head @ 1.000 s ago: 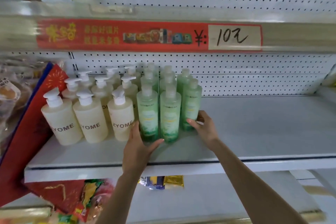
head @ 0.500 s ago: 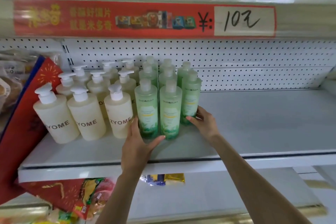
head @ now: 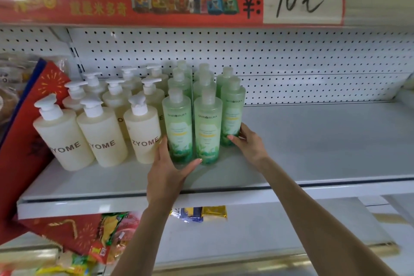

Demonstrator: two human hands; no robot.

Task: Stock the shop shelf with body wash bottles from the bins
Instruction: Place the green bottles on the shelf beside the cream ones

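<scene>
Now the left hand (head: 165,170) and right hand (head: 248,143) are gripping tall green plastic bottles (head: 208,127), probably squeezing the rows together.

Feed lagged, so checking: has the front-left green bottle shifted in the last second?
No. The front-left green bottle stands beside the nearest ZYOME bottle as before, equally far from the shelf lip.

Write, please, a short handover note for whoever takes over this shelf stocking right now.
Left hand grips the base of the front-left translucent green plastic body wash bottle.
Right hand grips the base of the rightmost front green bottle.
Done: green bottles stand upright in three rows on the white metal shelf, beside cream pump bottles.
Left: the right row shows fewer bottles; probably keep filling rightward. Bins are out of view.
</scene>
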